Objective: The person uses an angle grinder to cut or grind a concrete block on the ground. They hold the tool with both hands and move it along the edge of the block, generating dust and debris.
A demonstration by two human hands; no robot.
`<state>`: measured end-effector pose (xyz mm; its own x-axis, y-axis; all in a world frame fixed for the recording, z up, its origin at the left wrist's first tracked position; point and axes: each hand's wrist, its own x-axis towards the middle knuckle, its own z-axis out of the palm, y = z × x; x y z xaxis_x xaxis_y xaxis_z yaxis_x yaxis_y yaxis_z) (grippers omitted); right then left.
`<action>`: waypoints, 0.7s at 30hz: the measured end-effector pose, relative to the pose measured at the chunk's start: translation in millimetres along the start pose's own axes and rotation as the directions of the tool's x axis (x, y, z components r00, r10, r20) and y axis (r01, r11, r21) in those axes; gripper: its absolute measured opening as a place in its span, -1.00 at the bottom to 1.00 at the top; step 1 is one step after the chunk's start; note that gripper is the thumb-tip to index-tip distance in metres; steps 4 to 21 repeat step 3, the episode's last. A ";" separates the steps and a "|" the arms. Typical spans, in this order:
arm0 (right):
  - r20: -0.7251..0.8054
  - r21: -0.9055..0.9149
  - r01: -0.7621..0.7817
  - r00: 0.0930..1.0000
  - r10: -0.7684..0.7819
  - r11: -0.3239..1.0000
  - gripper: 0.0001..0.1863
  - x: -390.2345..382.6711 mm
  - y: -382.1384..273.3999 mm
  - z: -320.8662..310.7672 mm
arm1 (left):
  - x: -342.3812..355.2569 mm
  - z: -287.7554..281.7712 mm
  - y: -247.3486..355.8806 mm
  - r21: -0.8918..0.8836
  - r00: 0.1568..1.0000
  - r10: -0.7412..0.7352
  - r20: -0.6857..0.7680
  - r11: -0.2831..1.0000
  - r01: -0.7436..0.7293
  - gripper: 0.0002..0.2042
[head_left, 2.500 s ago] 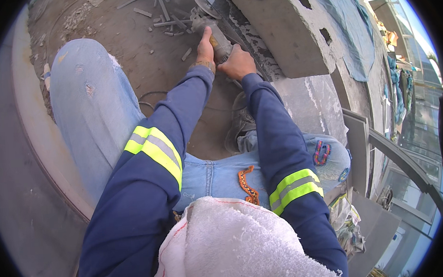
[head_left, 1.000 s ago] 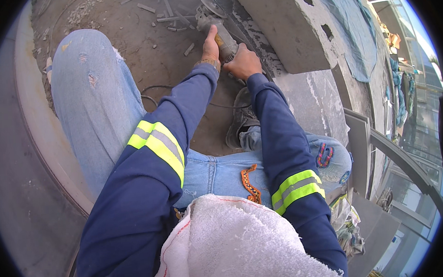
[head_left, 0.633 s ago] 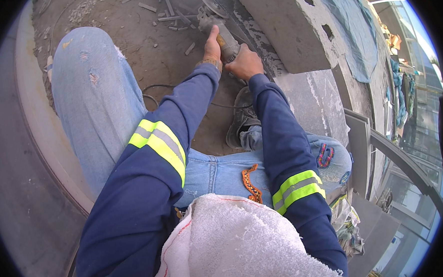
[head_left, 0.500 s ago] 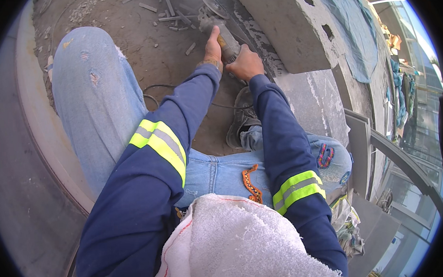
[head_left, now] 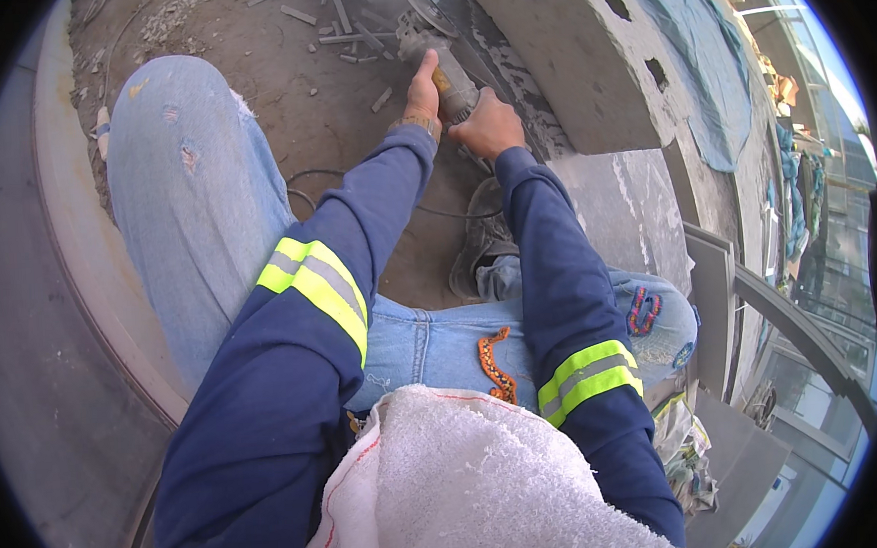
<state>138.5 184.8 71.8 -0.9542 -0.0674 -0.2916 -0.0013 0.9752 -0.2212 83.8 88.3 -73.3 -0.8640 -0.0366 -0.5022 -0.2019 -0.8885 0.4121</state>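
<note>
Both my hands grip a dusty angle grinder (head_left: 455, 87) held out ahead of me, its round disc (head_left: 432, 14) at the far end. Around the front of its body, near the disc, my left hand (head_left: 422, 94) is closed. My right hand (head_left: 490, 125) is wrapped round the rear end. The disc is beside the lower edge of a grey slab (head_left: 536, 51); dust blurs the spot, and I cannot tell whether they touch. A dark cable (head_left: 435, 212) loops over the ground below the grinder.
Cut strips (head_left: 342, 9) and rubble (head_left: 160, 23) lie on the dirt ahead. A grey sheet (head_left: 623, 195) leans at my right, near a metal frame (head_left: 711, 270). My shoe (head_left: 481, 237) is close under the grinder. A white towel (head_left: 469, 481) hangs over my front.
The view has shifted very slightly, so the surroundings sit a little lower. Both hands keep their hold on the angle grinder in nearly the same place.
</note>
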 end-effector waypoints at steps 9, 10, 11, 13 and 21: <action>0.011 0.001 0.001 1.000 -0.002 1.000 -0.24 -0.3 -3.0 -2.3 | 2.0 0.0 1.0 0.005 1.000 0.028 -0.001 1.000 -0.028 -0.41; 0.011 0.001 0.001 1.000 -0.002 1.000 -0.24 -0.3 -3.0 -2.3 | 2.0 0.0 1.0 0.005 1.000 0.028 -0.001 1.000 -0.028 -0.41; 0.011 0.001 0.001 1.000 -0.002 1.000 -0.24 -0.3 -3.0 -2.3 | 2.0 0.0 1.0 0.005 1.000 0.028 -0.001 1.000 -0.028 -0.41; 0.011 0.001 0.001 1.000 -0.002 1.000 -0.24 -0.3 -3.0 -2.3 | 2.0 0.0 1.0 0.005 1.000 0.028 -0.001 1.000 -0.028 -0.41; 0.011 0.001 0.001 1.000 -0.002 1.000 -0.24 -0.3 -3.0 -2.3 | 2.0 0.0 1.0 0.005 1.000 0.028 -0.001 1.000 -0.028 -0.41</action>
